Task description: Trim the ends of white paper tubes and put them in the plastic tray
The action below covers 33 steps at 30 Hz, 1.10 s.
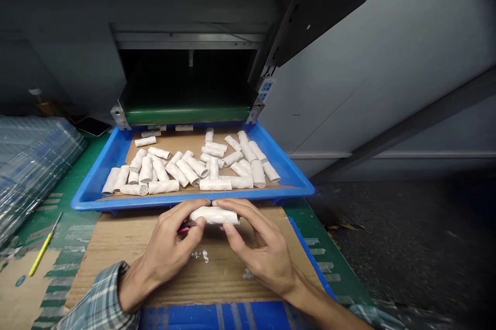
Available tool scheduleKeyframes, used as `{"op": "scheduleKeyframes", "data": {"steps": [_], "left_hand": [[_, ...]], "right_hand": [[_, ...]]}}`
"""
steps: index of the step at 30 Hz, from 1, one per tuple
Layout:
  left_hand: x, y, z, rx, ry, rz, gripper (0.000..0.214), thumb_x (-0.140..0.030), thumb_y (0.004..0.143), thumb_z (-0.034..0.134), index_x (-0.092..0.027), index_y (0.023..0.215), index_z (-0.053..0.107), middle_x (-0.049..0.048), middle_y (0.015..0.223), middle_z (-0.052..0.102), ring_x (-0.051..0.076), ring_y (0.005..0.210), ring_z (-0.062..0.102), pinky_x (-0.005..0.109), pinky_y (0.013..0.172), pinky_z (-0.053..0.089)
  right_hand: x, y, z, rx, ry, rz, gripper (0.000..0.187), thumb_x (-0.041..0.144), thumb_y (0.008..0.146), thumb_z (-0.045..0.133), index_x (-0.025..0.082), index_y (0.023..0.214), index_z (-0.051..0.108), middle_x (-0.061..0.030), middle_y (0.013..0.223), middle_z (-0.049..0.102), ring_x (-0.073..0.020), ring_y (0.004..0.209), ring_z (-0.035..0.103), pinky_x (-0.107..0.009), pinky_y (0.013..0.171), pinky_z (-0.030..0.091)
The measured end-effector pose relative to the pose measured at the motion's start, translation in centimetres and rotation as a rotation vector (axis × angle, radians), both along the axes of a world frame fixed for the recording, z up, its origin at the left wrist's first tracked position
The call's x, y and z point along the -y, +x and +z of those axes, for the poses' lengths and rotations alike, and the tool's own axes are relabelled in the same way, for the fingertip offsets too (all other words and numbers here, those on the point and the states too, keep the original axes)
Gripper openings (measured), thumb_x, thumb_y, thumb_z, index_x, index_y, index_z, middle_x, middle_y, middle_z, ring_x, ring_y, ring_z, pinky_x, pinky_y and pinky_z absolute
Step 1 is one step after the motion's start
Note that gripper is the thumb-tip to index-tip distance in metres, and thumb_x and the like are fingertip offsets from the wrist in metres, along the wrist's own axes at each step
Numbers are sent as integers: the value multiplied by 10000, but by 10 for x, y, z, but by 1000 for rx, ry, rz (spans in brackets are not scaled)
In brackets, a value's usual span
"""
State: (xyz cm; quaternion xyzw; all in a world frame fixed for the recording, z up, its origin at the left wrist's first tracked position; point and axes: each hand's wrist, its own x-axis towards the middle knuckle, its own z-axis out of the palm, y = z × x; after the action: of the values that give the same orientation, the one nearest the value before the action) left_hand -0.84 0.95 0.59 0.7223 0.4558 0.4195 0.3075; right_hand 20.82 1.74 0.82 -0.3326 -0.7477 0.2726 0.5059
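Both our hands wrap closed around one white tube, the left hand at one end and the right hand at the other, their fingertips nearly meeting over it. It sits above a cardboard sheet. A small pink thing shows at the left hand; we cannot tell what. Just ahead of our grip, a blue tray holds many more tubes. Loosened fingers could let the tube roll against the tray.
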Motion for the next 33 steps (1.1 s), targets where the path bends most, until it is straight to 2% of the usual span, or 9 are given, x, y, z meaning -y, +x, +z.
{"op": "scheduleKeyframes", "data": {"steps": [4, 14, 17, 20, 24, 26, 29, 31, 33], "left_hand": [[1, -1, 0, 16, 13, 5, 300, -283, 1071, 536, -187, 1273, 736, 97, 1247, 793, 190, 1059, 761, 255, 937, 569], [0, 3, 4, 50, 1, 24, 225, -268, 1015, 632, -223, 1212, 731, 40, 1138, 793, 175, 979, 736, 241, 867, 559], [0, 3, 2, 73, 17, 49, 225, -267, 1000, 682, -241, 1220, 719, 20, 1068, 774, 149, 869, 710, 213, 759, 550], [0, 3, 0, 75, 89, 71, 247, -256, 984, 725, -267, 1229, 708, -7, 994, 745, 118, 755, 659, 185, 653, 511], [0, 3, -3, 100, 110, 105, 248, -281, 937, 801, -267, 1156, 686, -29, 985, 744, 96, 693, 644, 157, 591, 493], [0, 3, -5, 128, 108, 106, 256, -311, 932, 814, -264, 1140, 674, -28, 982, 748, 103, 722, 677, 153, 626, 524], [0, 2, -7, 141, 149, 94, 237, -348, 962, 784, -268, 1162, 686, -4, 1031, 775, 138, 835, 732, 166, 682, 559], [0, 1, -7, 137, 168, 83, 238, -361, 972, 772, -268, 1178, 700, 14, 1060, 791, 155, 870, 750, 167, 661, 561], [0, 0, -7, 150, 144, 62, 264, -374, 981, 759, -266, 1215, 706, 30, 1098, 803, 168, 901, 764, 176, 681, 580]], "right_hand": [[0, 0, 0, -25, -18, -17, 403, 116, 1007, 629, 297, 1364, 682, -30, 1260, 757, -192, 1162, 721, -296, 1035, 600], [0, 1, 0, -21, -28, 14, 401, 118, 1016, 625, 303, 1369, 671, -29, 1280, 747, -182, 1190, 706, -288, 1068, 575], [-1, 1, -2, -36, -58, 52, 379, 142, 1036, 620, 312, 1371, 672, -33, 1358, 721, -191, 1290, 667, -313, 1146, 534], [-2, 2, -3, -69, -135, 56, 334, 208, 1055, 652, 335, 1363, 683, -23, 1360, 729, -190, 1290, 676, -308, 1138, 543], [-1, 1, -3, -61, -148, 90, 381, 227, 1041, 702, 367, 1394, 667, -11, 1339, 751, -189, 1268, 697, -320, 1128, 558], [-1, 1, -4, -52, -132, 119, 417, 215, 1041, 697, 371, 1424, 648, -18, 1389, 731, -205, 1323, 670, -363, 1175, 532], [0, -1, -6, -111, -248, 158, 450, 256, 1038, 708, 362, 1464, 611, -40, 1436, 702, -224, 1344, 662, -386, 1166, 547], [0, -1, -7, -191, -375, 175, 444, 300, 1035, 722, 363, 1459, 605, -43, 1374, 733, -214, 1257, 718, -351, 1089, 601], [-1, -1, -7, -240, -427, 170, 393, 321, 1032, 730, 358, 1413, 639, -37, 1313, 759, -202, 1200, 744, -323, 1056, 615]]}}
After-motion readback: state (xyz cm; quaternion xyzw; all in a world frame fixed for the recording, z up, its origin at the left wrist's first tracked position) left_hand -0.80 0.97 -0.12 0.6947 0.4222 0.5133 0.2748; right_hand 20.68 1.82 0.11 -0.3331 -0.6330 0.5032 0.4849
